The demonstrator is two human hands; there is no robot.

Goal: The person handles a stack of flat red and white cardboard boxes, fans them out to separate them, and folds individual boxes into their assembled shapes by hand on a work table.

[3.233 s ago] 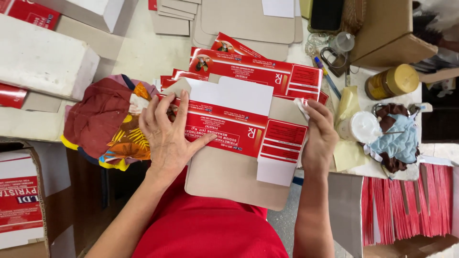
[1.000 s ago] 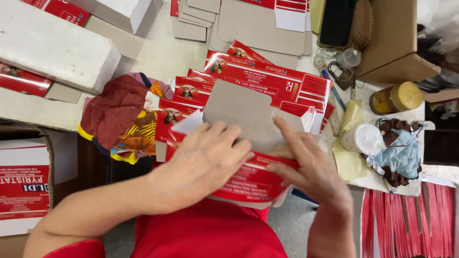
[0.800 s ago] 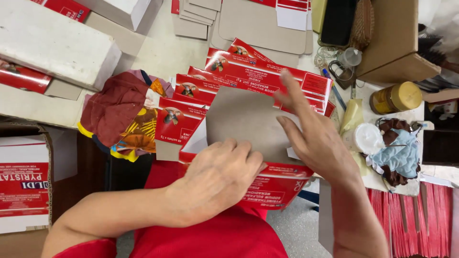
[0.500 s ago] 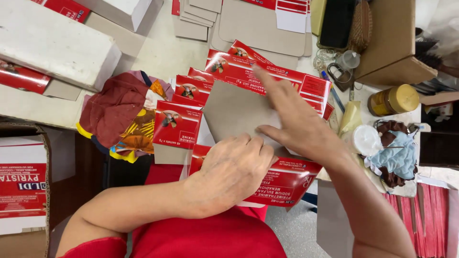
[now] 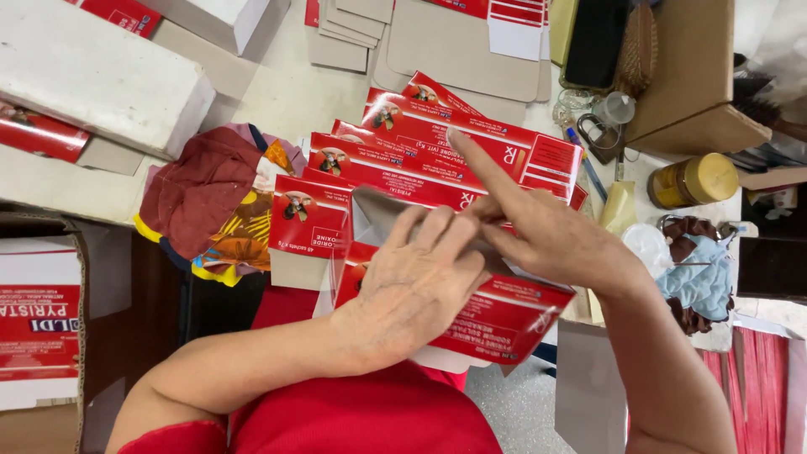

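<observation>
My left hand (image 5: 416, 282) and my right hand (image 5: 538, 231) both grip a red and white carton blank (image 5: 496, 324), folded over so its grey inner side (image 5: 374, 214) shows. My left hand presses on top of the fold with its fingers together. My right hand holds the right side of the fold, its index finger stretched out toward the upper left. Under them lies a fanned stack of flat red cartons (image 5: 437, 139) on the table.
A bundle of red and patterned cloth (image 5: 210, 197) lies to the left. White boxes (image 5: 101, 80) sit at the upper left, grey card blanks (image 5: 420, 34) at the top. A yellow-lidded jar (image 5: 693, 178), a brown box (image 5: 685, 76) and a blue cloth (image 5: 698, 277) are on the right.
The flat carton that lay printed side up has been lifted and folded over, grey side showing. Both hands moved together onto it; the right index finger now points out.
</observation>
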